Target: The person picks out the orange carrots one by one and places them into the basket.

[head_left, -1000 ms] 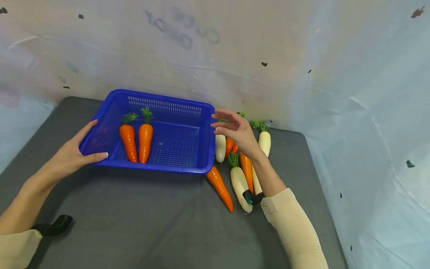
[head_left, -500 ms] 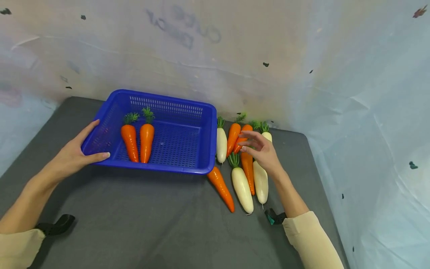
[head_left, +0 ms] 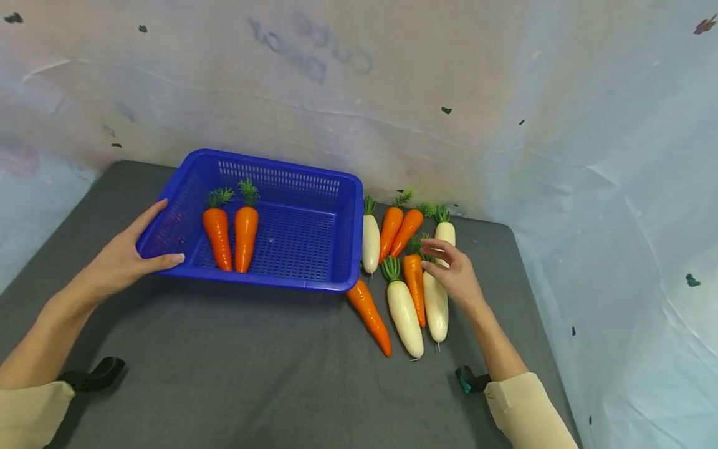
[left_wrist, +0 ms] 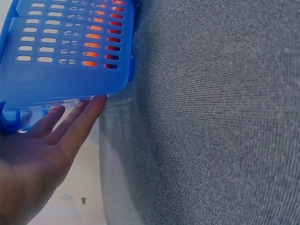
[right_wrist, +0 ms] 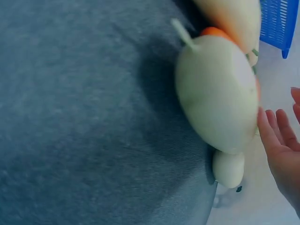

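Note:
In the head view, my left hand (head_left: 126,252) holds a blue plastic basket (head_left: 291,282) by its left end, thumb over the rim. The left wrist view shows fingers (left_wrist: 79,131) against the basket's underside. Inside the basket lie two carrots with green tops, one carrot (head_left: 217,237) beside the other carrot (head_left: 245,240). My right hand (head_left: 457,274), holding nothing, hovers over the top of a white radish (head_left: 435,308), its fingers loosely bent. Left of that radish lie a carrot (head_left: 414,287) and another white radish (head_left: 405,318).
More carrots (head_left: 408,231) and a white radish (head_left: 370,243) lie behind, close to the basket's right end. One carrot (head_left: 370,318) pokes out from under the basket's front right corner. A plastic sheet (head_left: 392,81) hangs behind the grey table (head_left: 269,374).
My right hand has drawn back from beside the basket's right end, moving right and nearer to me, over the radishes. The left hand and basket have stayed nearly in place.

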`<state>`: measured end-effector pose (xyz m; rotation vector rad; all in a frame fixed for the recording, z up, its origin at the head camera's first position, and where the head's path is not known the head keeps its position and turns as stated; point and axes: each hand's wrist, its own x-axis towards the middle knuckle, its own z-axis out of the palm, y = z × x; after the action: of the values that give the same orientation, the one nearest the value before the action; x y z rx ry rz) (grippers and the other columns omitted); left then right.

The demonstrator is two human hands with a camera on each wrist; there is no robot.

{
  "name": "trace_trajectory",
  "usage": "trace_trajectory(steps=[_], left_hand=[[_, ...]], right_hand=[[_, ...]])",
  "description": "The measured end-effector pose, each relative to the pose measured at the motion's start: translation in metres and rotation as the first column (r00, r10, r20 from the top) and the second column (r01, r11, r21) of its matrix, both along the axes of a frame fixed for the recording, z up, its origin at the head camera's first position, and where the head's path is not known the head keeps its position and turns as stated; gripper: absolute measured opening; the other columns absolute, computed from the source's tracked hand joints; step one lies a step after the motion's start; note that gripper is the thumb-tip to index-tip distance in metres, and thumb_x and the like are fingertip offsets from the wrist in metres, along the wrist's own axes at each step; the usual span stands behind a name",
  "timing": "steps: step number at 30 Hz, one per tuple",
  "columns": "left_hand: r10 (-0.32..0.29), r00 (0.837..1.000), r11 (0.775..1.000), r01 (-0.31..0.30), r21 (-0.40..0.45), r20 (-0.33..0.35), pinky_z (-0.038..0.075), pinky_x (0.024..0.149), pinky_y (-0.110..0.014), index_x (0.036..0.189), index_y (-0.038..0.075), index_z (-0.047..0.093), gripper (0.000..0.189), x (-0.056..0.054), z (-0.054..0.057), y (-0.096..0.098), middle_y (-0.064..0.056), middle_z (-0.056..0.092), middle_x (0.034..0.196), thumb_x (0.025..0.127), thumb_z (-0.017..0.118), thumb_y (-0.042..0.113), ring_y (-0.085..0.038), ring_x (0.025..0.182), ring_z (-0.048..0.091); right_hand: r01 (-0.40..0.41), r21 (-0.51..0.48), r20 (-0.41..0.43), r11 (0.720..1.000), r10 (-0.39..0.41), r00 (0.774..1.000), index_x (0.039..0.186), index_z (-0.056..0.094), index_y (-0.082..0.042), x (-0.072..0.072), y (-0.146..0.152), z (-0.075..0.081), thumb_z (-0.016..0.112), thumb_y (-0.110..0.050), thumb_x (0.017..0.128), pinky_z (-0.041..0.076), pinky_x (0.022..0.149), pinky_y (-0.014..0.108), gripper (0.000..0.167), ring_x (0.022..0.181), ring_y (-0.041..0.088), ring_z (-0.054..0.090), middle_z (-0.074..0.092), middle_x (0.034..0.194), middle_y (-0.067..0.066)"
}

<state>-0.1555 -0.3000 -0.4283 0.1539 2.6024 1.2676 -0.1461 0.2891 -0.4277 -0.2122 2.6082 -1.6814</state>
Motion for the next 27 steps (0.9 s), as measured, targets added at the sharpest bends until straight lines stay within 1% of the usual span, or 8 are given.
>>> trace_trajectory(steps=[3,6,10,12,16,21,23,27], left_hand=[[0.003,1.000,1.000,-0.003,0.001,-0.001,0.020,0.099,-0.081,0.157,0.040,-0.011,0.106,0.000,0.000,0.000,-0.030,-0.002,0.161,0.092,0.072,0.032,-0.067,0.130,0.022],[0.008,1.000,1.000,-0.008,0.003,-0.002,0.018,0.100,-0.081,0.157,0.040,-0.011,0.106,0.000,0.000,0.000,-0.029,-0.003,0.162,0.092,0.072,0.032,-0.066,0.131,0.020],[0.009,1.000,1.000,-0.009,0.001,-0.006,0.017,0.100,-0.080,0.157,0.040,-0.011,0.106,0.001,-0.001,0.000,-0.029,-0.002,0.162,0.091,0.072,0.032,-0.066,0.131,0.021],[0.008,1.000,1.000,-0.007,0.001,-0.011,0.017,0.100,-0.080,0.157,0.039,-0.011,0.106,0.000,-0.001,-0.001,-0.030,-0.002,0.161,0.092,0.072,0.032,-0.066,0.131,0.021],[0.002,1.000,1.000,-0.002,0.004,-0.015,0.018,0.099,-0.081,0.158,0.037,-0.011,0.105,0.000,-0.001,-0.001,-0.032,-0.001,0.161,0.092,0.071,0.032,-0.067,0.130,0.022],[-0.003,1.000,1.000,0.003,0.006,-0.021,0.020,0.097,-0.082,0.158,0.036,-0.011,0.105,0.000,-0.002,0.000,-0.033,-0.001,0.160,0.092,0.071,0.033,-0.068,0.129,0.023],[-0.003,1.000,1.000,0.003,0.003,-0.021,0.020,0.097,-0.082,0.158,0.037,-0.011,0.105,0.000,-0.002,0.000,-0.033,-0.001,0.160,0.092,0.071,0.033,-0.068,0.129,0.023],[0.000,1.000,1.000,0.000,-0.006,-0.020,0.019,0.097,-0.082,0.157,0.038,-0.011,0.104,0.000,-0.003,0.000,-0.032,-0.002,0.161,0.093,0.070,0.033,-0.068,0.129,0.022]], right_hand=[[0.007,0.038,0.000,0.999,-0.007,1.000,0.135,0.057,-0.002,0.001,-0.001,-0.003,0.067,0.000,0.092,0.053,0.090,0.023,0.043,0.125,0.029,0.056,0.055,0.138,0.021],[0.003,0.085,-0.002,0.996,-0.002,1.000,0.133,0.059,-0.003,0.001,-0.005,-0.002,0.068,0.001,0.092,0.053,0.093,0.029,0.043,0.123,0.028,0.058,0.058,0.135,0.020],[0.001,0.155,0.014,0.988,-0.003,1.000,0.134,0.059,-0.002,0.003,-0.010,-0.001,0.068,-0.001,0.092,0.053,0.095,0.038,0.042,0.123,0.028,0.059,0.061,0.133,0.018],[0.010,0.184,0.020,0.983,-0.014,1.000,0.134,0.059,-0.001,0.004,-0.012,-0.002,0.067,-0.001,0.093,0.053,0.094,0.040,0.042,0.123,0.029,0.059,0.062,0.132,0.017],[0.070,0.227,0.039,0.971,-0.081,0.996,0.135,0.059,-0.003,0.007,-0.019,-0.002,0.067,-0.001,0.093,0.054,0.093,0.041,0.043,0.123,0.028,0.059,0.063,0.132,0.015],[0.137,0.235,0.074,0.962,-0.159,0.985,0.143,0.053,-0.009,0.016,-0.032,-0.003,0.066,-0.003,0.093,0.051,0.098,0.041,0.052,0.130,0.029,0.053,0.053,0.144,0.013],[0.155,0.230,0.080,0.961,-0.177,0.981,0.146,0.049,-0.010,0.020,-0.036,-0.007,0.066,-0.004,0.094,0.049,0.101,0.043,0.055,0.133,0.030,0.050,0.050,0.147,0.013],[0.196,0.217,0.074,0.956,-0.217,0.973,0.148,0.047,-0.010,0.025,-0.042,-0.019,0.066,-0.006,0.095,0.046,0.104,0.044,0.057,0.135,0.028,0.048,0.050,0.147,0.014]])
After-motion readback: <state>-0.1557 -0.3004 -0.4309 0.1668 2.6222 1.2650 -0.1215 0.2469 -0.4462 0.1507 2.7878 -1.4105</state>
